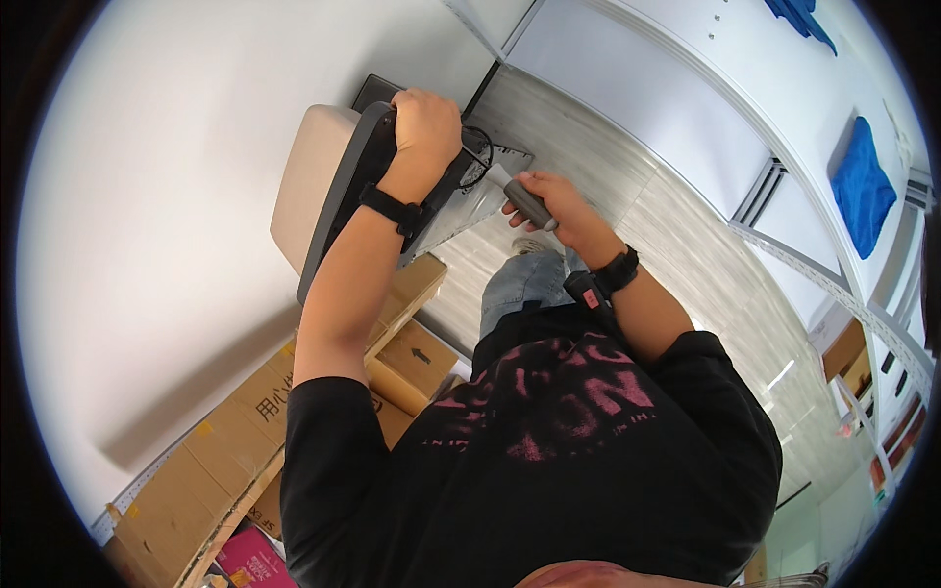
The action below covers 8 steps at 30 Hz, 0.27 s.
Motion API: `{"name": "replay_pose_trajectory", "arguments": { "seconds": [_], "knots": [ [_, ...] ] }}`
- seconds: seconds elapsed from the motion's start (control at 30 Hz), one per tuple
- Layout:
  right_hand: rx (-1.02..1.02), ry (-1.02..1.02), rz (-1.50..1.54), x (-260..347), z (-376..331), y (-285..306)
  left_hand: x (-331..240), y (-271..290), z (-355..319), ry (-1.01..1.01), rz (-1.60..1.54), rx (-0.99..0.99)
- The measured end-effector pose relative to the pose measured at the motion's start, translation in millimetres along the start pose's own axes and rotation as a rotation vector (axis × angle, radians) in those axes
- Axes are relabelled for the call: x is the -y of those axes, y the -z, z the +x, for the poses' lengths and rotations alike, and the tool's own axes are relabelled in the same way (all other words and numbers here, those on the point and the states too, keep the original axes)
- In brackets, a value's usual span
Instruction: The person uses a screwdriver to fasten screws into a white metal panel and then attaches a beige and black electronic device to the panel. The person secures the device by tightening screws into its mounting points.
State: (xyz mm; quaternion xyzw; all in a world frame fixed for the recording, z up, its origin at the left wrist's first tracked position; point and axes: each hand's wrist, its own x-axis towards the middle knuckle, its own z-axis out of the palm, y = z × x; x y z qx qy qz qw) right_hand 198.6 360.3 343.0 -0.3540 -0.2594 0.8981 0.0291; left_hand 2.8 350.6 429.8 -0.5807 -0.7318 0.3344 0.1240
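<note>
Left hand [423, 120] clamps chair [333, 186] base at 11 o'clock; right hand [549, 201] clenches grey-handled tool [527, 203], tip at metal plate [470, 201]; work looks mid-way, plate not visibly off, finish unclear.

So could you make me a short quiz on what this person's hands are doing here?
1. True or false: the left hand grips the top edge of the dark panel backed by a beige cushion.
2. What does the right hand hold? A) a blue cloth B) a grey-handled tool C) a cardboard box
3. Fill in: below the left forearm lie stacked ______ boxes.

Key: 1 true; 2 B; 3 cardboard. The tool's tip points toward the panel's underside, where a black cable loops; what kind of tool it is cannot be told.
</note>
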Motion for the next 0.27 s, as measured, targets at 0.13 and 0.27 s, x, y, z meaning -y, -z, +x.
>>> {"name": "replay_pose_trajectory", "arguments": {
  "seconds": [0.13,0.27],
  "knots": [
    [-0.230,0.345,-0.629,-13,5,-2,-1,-2,1,0.005,-0.010,0.001],
    [-0.137,0.215,-0.556,-17,15,5,1,2,3,-0.025,-0.044,0.130]
  ]
}}
